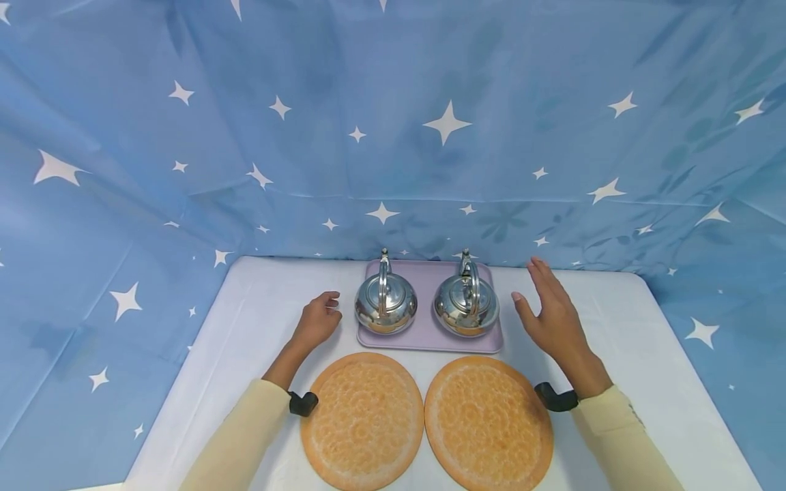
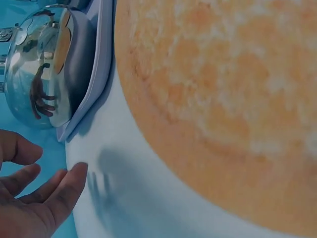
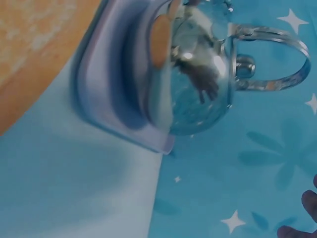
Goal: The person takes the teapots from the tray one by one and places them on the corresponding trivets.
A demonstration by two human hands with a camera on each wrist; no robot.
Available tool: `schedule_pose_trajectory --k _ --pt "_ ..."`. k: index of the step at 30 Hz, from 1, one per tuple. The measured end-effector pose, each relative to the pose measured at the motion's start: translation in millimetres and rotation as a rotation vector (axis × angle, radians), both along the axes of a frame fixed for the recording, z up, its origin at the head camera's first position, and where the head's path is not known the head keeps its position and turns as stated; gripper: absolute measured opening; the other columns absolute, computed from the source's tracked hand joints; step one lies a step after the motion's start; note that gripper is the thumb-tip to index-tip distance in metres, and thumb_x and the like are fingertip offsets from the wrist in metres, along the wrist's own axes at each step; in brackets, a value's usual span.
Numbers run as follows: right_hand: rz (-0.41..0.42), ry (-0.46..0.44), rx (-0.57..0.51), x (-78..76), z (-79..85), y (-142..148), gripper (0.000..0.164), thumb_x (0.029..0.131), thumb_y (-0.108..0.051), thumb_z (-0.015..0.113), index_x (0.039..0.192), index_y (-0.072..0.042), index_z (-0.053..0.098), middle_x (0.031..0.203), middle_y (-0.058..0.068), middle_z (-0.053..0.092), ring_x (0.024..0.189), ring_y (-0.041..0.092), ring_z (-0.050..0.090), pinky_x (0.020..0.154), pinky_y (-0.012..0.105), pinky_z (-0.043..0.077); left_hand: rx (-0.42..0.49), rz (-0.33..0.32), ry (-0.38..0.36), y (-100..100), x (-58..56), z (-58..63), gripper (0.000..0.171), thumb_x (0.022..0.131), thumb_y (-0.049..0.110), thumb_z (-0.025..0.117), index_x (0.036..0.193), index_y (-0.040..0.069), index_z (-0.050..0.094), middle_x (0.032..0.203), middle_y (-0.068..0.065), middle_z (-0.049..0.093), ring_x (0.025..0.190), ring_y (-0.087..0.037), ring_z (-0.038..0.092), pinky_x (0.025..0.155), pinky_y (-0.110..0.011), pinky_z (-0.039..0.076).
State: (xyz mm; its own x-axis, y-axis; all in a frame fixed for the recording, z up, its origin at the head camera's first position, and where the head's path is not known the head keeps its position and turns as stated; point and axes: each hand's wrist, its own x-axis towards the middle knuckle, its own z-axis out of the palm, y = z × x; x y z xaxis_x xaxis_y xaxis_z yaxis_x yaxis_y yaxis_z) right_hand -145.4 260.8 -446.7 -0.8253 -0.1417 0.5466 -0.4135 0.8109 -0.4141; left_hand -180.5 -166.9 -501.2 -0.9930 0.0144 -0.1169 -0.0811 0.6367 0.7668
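Two shiny metal teapots stand side by side on a pale purple tray (image 1: 424, 341). My left hand (image 1: 318, 319) hovers just left of the left teapot (image 1: 385, 305), fingers loosely bent and holding nothing. In the left wrist view that hand's fingers (image 2: 64, 196) are apart from the teapot (image 2: 37, 74) and the tray edge. To the right of the right teapot (image 1: 457, 310), my right hand (image 1: 555, 324) is raised with its fingers extended and thumb spread, touching nothing. Only some of its fingertips (image 3: 309, 203) show in the right wrist view, away from the teapot's arched handle (image 3: 277, 84).
Two round bread-patterned mats, a left one (image 1: 362, 423) and a right one (image 1: 488, 423), lie edge to edge in front of the tray. A white-covered table (image 1: 245, 327) carries everything. Behind it hangs a blue cloth (image 1: 393, 164) with white stars.
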Motion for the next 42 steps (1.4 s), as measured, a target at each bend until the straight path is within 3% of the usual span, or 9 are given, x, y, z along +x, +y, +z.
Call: schedule_pose_trajectory --k 7,14,22,28,35,42 --pt "0.057 0.075 -0.037 0.1 8.6 -13 0.063 0.086 -0.009 0.067 0.143 0.004 0.043 0.148 0.022 0.039 0.135 0.038 0.036 0.107 0.053 0.031 0.07 0.017 -0.045 7 2.9 -5.6 0.044 0.087 0.005 0.059 0.131 -0.003 0.056 0.113 -0.017 0.064 0.102 -0.029 0.063 0.08 -0.037 0.054" --pt "0.142 0.132 -0.113 0.1 17.8 -24 0.068 0.081 -0.006 0.073 0.142 0.004 0.044 0.148 0.021 0.04 0.135 0.037 0.038 0.107 0.049 0.034 0.195 0.055 -0.146 16 4.5 -3.9 0.047 0.087 0.002 0.064 0.133 -0.002 0.054 0.116 -0.019 0.06 0.103 -0.03 0.063 0.073 -0.032 0.056" --pt "0.236 0.146 -0.257 -0.6 22.6 -39 0.076 0.07 0.01 0.079 0.139 0.006 0.047 0.145 0.022 0.043 0.132 0.035 0.043 0.101 0.025 0.041 0.307 0.075 -0.199 22 7.3 -6.2 0.052 0.084 -0.003 0.062 0.134 -0.005 0.05 0.122 -0.023 0.055 0.105 -0.033 0.061 0.078 -0.033 0.055" --pt "0.27 0.128 -0.374 1.6 24.3 -60 0.075 0.068 0.018 0.077 0.136 0.011 0.047 0.144 0.023 0.044 0.128 0.038 0.046 0.096 0.037 0.044 0.372 0.086 -0.201 23 6.1 -12.3 0.056 0.082 -0.005 0.059 0.136 -0.007 0.047 0.125 -0.024 0.053 0.11 -0.035 0.058 0.083 -0.032 0.054" --pt "0.307 0.127 -0.383 19.7 57.0 -89 0.067 0.071 0.022 0.072 0.132 0.018 0.045 0.139 0.031 0.044 0.122 0.046 0.048 0.096 0.038 0.045 0.456 0.088 -0.211 26 6.0 -16.1 0.055 0.085 -0.008 0.055 0.138 -0.011 0.043 0.125 -0.026 0.051 0.111 -0.036 0.057 0.084 -0.033 0.054" --pt "0.356 0.087 -0.433 17.7 53.6 -94 0.067 0.074 0.021 0.071 0.135 0.016 0.045 0.141 0.029 0.043 0.124 0.044 0.047 0.096 0.042 0.045 0.465 0.094 -0.233 27 4.5 -15.7 0.056 0.084 -0.01 0.055 0.139 -0.011 0.042 0.126 -0.026 0.052 0.111 -0.035 0.057 0.084 -0.033 0.054"
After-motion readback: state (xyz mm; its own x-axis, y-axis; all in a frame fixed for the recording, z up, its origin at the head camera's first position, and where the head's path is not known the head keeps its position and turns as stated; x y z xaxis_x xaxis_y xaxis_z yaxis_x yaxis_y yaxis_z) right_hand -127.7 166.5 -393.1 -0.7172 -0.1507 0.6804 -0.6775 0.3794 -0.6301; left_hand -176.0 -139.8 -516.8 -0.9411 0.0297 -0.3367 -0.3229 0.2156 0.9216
